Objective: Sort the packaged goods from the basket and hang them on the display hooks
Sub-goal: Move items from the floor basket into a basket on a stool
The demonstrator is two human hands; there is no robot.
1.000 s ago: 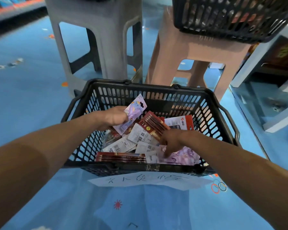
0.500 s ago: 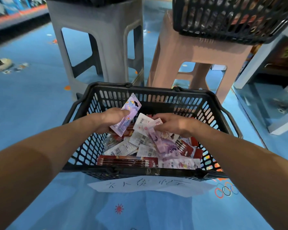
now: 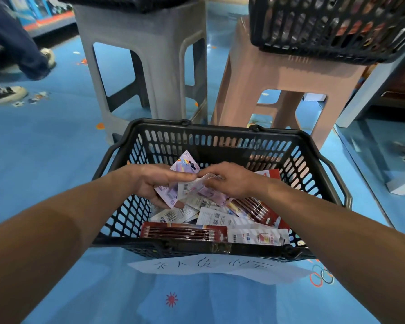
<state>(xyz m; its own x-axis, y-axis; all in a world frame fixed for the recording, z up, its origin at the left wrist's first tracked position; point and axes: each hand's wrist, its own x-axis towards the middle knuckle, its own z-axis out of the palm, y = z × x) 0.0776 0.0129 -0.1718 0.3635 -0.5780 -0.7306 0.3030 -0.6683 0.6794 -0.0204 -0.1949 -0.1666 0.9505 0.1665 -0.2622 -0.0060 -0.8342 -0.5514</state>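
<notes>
Above the middle of the black basket (image 3: 220, 130), the left hand (image 3: 153, 183) grips a purple packet (image 3: 185, 165) in curled fingers; the right hand (image 3: 233, 181) pinches a second purple packet (image 3: 212, 195), fingertips bent

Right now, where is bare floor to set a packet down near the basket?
Bare blue floor lies left of the basket and nearer you, past the paper sign. Behind, the grey stool and pink stool crowd; inside, packets.
</notes>
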